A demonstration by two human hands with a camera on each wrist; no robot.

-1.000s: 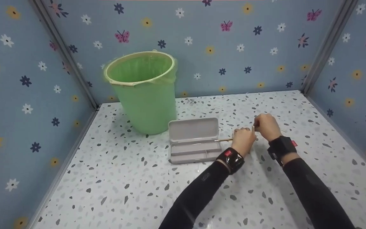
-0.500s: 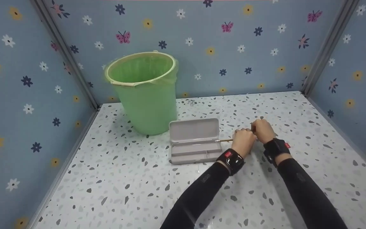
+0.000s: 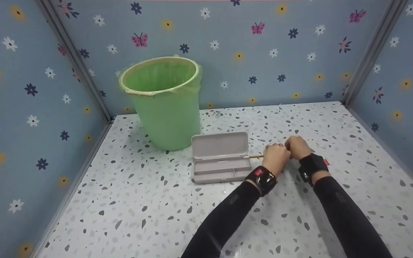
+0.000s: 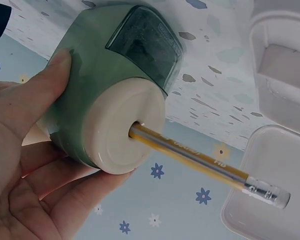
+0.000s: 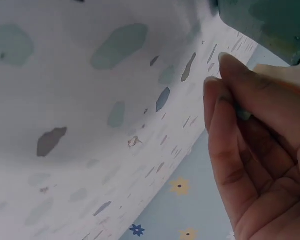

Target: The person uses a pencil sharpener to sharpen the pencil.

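Note:
My left hand (image 3: 276, 157) grips a green pencil sharpener (image 4: 82, 85) that has a cream round face and a dark see-through window. A yellow-and-silver striped pencil (image 4: 190, 157) is in the hole of that face, its metal-banded end pointing out towards the pencil case (image 3: 219, 145). Right beside it, my right hand (image 3: 298, 147) has thumb and fingers curled together at the sharpener's other end. A small pale green piece (image 5: 243, 114) shows between those fingers, looking like the crank's knob; most of it is hidden. The sharpener is covered by the hands in the head view.
The pale grey pencil case lies with its lid up, left of the hands, its compartments facing up. Behind it stands a green bin (image 3: 169, 118) with a liner. Patterned wall panels (image 3: 235, 64) enclose the speckled table (image 3: 138, 215) at the back and sides.
My right hand has come left and slightly down, closer to the left hand. The left hand, pencil and case stay in place.

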